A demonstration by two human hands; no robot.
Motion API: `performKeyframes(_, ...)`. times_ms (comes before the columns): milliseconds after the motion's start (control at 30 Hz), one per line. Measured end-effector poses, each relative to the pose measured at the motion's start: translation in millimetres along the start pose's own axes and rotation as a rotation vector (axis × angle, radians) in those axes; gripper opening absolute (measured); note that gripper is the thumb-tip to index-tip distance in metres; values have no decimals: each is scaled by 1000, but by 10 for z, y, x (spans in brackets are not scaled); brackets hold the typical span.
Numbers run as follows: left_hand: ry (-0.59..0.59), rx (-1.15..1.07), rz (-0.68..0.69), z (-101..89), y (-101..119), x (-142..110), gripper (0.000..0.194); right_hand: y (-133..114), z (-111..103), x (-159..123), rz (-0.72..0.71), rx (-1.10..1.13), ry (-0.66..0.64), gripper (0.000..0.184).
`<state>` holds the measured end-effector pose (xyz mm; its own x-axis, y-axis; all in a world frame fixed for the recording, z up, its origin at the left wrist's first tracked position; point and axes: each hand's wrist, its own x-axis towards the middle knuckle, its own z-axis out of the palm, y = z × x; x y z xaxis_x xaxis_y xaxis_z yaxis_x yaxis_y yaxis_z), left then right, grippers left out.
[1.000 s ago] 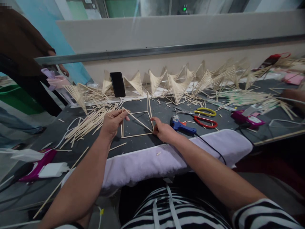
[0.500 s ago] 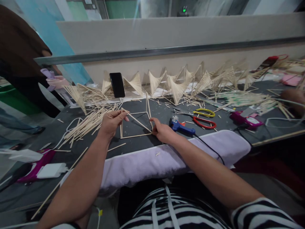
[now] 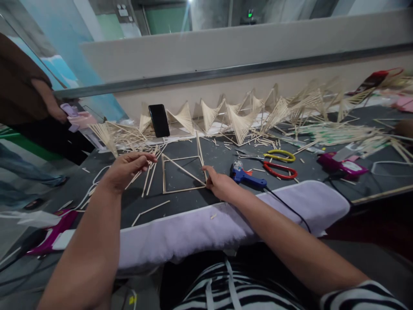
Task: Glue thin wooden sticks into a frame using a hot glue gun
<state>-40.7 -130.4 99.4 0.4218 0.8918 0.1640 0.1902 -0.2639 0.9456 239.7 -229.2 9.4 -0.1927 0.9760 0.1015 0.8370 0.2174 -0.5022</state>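
Note:
On the dark tabletop stands a frame of thin wooden sticks (image 3: pixel 184 190), with a slanting stick across it and two uprights. My right hand (image 3: pixel 219 183) grips the frame at its near right corner, finger and thumb closed round the stick there. To the left, my left hand (image 3: pixel 134 168) hovers over a pile of loose wooden sticks (image 3: pixel 149 176), apart from the frame. Its fingers stretch rightward and hold nothing that I can see. A blue hot glue gun (image 3: pixel 248 175) lies just right of my right hand, beside scissors with red and yellow handles (image 3: pixel 280 168).
Finished twisted stick models (image 3: pixel 240 120) line the back, near a propped black phone (image 3: pixel 159 120). A lilac cloth (image 3: pixel 193 224) covers the front edge. Magenta power strips (image 3: pixel 342 165) lie at both sides. A person (image 3: pixel 29 94) stands at the far left.
My left hand has let go of the slanting stick and moved left over the loose sticks. My right hand stays at the frame's corner. The view has tilted slightly.

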Motion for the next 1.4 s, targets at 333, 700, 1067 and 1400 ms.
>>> performKeyframes(333, -302, 965, 73, 417, -520, 1018, 23, 38, 39, -9, -18, 74, 64, 49)
performKeyframes(700, -411, 1129, 150, 510, -698, 1184, 16, 34, 121, 28, 78, 13, 77, 39)
performKeyframes(1067, -408, 1160, 104, 299, -823, 1086, 13, -92, -42, 100, 193, -59, 28, 38)
performKeyframes(1400, -331, 1203, -28, 193, -819, 953, 17, -229, -233, 313, 482, 521, -148, 44)
